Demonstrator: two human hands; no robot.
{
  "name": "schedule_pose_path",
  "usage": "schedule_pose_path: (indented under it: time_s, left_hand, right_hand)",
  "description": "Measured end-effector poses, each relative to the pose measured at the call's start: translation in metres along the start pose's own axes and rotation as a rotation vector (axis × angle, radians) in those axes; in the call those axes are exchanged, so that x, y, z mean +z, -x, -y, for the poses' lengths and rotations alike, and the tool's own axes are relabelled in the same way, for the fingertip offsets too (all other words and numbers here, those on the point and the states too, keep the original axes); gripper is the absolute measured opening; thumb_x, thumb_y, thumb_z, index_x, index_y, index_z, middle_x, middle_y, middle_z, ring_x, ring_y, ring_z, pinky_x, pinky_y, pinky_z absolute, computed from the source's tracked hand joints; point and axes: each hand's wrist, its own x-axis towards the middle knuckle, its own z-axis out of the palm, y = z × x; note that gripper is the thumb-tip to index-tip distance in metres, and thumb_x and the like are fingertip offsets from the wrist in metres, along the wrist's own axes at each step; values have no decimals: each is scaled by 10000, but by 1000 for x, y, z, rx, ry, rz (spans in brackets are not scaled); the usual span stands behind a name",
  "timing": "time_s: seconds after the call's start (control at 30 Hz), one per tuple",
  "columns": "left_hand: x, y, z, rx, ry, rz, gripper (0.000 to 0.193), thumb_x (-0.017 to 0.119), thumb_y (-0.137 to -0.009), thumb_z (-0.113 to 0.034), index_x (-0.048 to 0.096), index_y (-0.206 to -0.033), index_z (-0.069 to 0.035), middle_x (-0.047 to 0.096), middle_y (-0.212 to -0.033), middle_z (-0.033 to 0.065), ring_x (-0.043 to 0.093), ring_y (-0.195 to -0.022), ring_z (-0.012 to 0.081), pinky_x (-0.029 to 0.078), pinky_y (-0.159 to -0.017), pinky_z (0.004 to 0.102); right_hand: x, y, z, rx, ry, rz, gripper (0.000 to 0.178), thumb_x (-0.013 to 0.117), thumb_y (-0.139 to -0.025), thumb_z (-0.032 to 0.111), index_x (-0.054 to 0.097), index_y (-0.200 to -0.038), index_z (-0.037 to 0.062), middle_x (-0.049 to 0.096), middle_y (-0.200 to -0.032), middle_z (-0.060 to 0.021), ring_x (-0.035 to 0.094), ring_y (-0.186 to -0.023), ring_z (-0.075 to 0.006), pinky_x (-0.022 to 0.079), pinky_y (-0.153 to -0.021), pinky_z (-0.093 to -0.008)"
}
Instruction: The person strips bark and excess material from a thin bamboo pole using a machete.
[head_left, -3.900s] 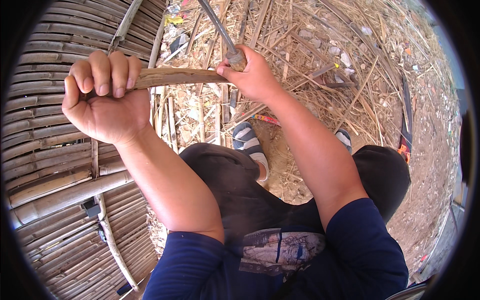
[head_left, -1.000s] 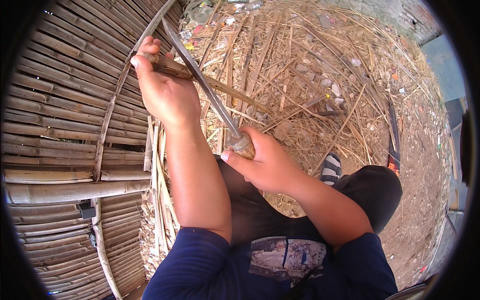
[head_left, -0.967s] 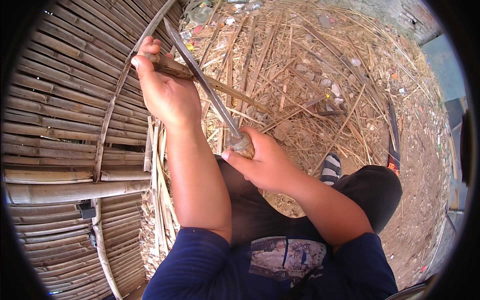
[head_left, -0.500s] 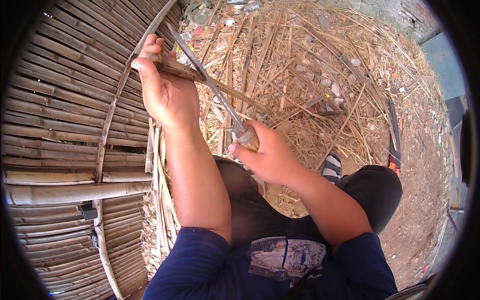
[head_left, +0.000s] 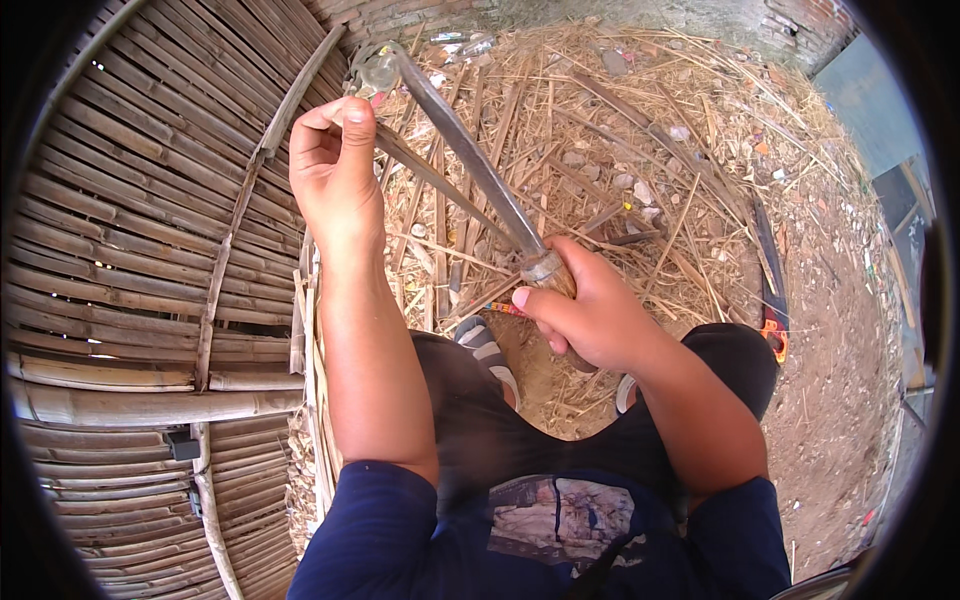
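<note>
"Bamboo, it seems: a narrow strip (head_left: 435,178), seen nearly edge-on. Where is it held?"

"By its upper end, in the left hand (head_left: 340,182). It is pinched between thumb and bent forefinger, with no gap seen there; the other fingers are curled loosely. From that grip the strip is slanted down to the right, in the air over the littered ground."

"Right hand (head_left: 605,315)?"

"Wrapped around the wooden handle of a knife (head_left: 470,155). The fingers are folded under it, the thumb laid along the near side. The grey blade is pointed up and leftward, its tip raised past the left hand."

"Is the strip touched by the blade?"

"Cannot be told from this angle. They are seen close together near the handle and spread apart toward the left hand."

"Surroundings?"

"At left, a slatted wall (head_left: 120,270). Straw (head_left: 640,60) and pale stones (head_left: 641,190) are scattered ahead. At right, an orange-handled saw (head_left: 768,245) is laid near the knee (head_left: 740,350). Dark trousers (head_left: 470,440) and a blue shirt (head_left: 380,530) are worn; a striped sandal (head_left: 483,345) is seen between the forearms."
</note>
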Motion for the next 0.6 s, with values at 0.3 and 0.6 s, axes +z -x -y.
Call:
schedule_pose_path:
  time_s: [0.3,0.6]
  left_hand:
    - [32,-2,3,100,-190,-11,336,868,-855,-230,609,-974,-52,668,-877,15,580,-783,73,481,-748,233]
    - [42,15,0,454,-644,114,255,591,-1055,-241,738,-1121,-44,591,-1013,79,553,-851,128,468,-754,273]
  right_hand:
    - [-33,10,-14,32,-123,40,439,615,-1039,320,487,-1306,-4,531,-756,-5,482,-542,-78,416,-523,-252]
    - [-40,21,-17,-109,24,-43,534,653,-971,291,448,-1331,-46,577,-761,-49,532,-558,-100,435,-515,-287]
